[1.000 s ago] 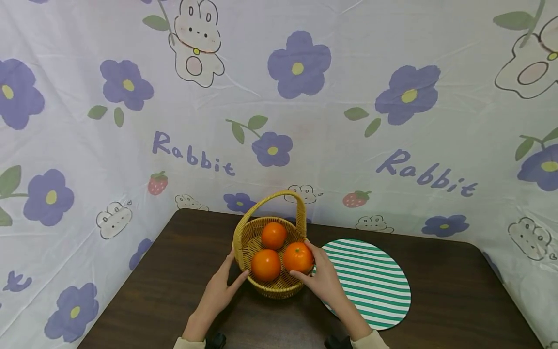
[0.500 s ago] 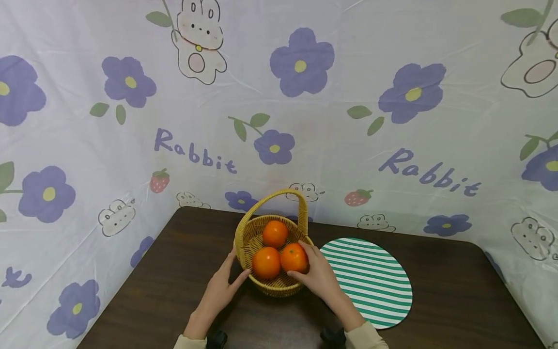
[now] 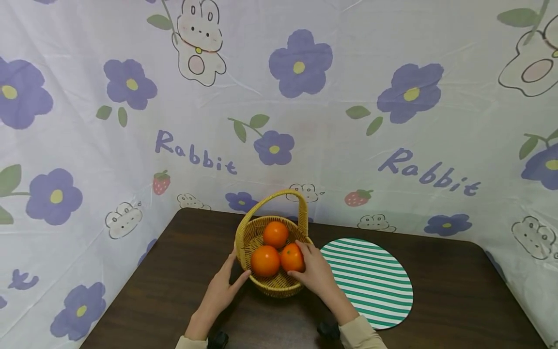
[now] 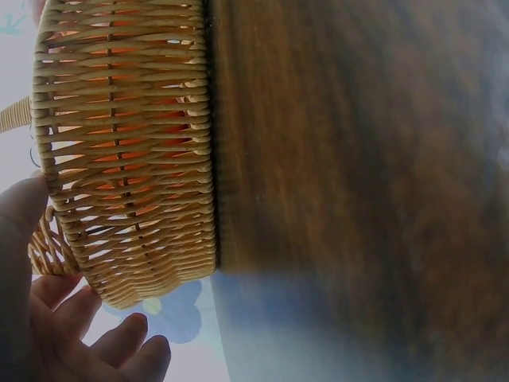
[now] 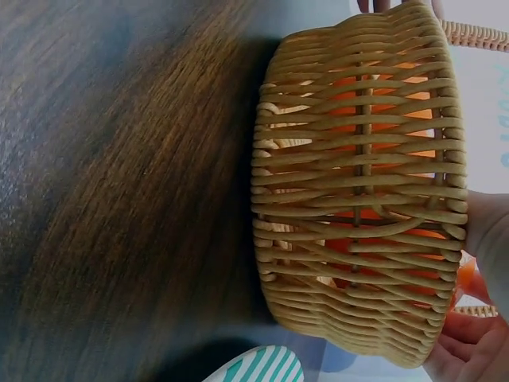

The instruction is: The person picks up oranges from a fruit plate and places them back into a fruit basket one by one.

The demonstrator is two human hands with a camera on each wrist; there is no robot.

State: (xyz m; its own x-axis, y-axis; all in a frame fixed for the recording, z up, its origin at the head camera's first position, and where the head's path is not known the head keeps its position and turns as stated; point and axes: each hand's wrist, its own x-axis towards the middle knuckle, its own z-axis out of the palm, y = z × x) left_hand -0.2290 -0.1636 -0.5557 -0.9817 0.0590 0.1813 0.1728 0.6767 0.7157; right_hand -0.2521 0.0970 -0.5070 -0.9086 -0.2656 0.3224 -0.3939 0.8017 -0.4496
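Observation:
A yellow wicker basket (image 3: 279, 292) with a tall arched handle stands on the table and holds three oranges. At its left side my left hand (image 3: 219, 289) grips the rim, thumb at the front edge and fingers against the outer weave; the left wrist view shows this hand (image 4: 75, 318) close up. My right hand (image 3: 319, 274) reaches over the right rim and holds the right-hand orange (image 3: 292, 257) between thumb and fingers. That orange sits against the front-left orange (image 3: 265, 261). Behind both lies the back orange (image 3: 275, 234). In the right wrist view the weave partly hides the fruit.
A round placemat (image 3: 370, 281) with green and white stripes lies on the dark wooden table (image 3: 183, 261), just right of the basket. Behind and at the sides hangs a white cloth (image 3: 331, 135) printed with flowers and rabbits.
My right hand has shifted left with the right-hand orange, from the basket's right rim inward to the front-left orange. My left hand stays on the rim.

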